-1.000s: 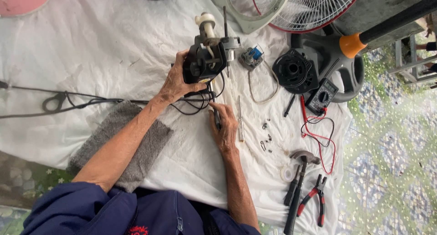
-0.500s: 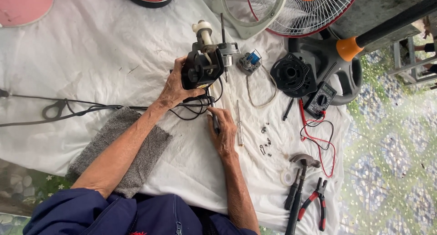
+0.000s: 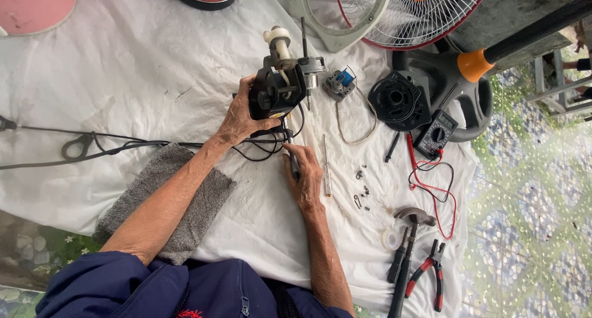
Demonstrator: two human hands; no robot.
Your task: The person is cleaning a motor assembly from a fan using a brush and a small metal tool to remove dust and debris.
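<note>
The left hand (image 3: 237, 118) grips a black fan motor (image 3: 277, 90), holding it upright on the white sheet (image 3: 154, 65), its cream shaft pointing away. The right hand (image 3: 303, 179) is closed around a dark tool (image 3: 291, 158) whose tip points at the motor's base, among black wires (image 3: 259, 150). A screwdriver (image 3: 326, 167) lies just beside that hand, small screws (image 3: 362, 185) a little further right. A multimeter (image 3: 435, 133), hammer (image 3: 410, 244) and pliers (image 3: 431, 272) lie to the right; a grey towel (image 3: 166, 201) sits under the left forearm.
</note>
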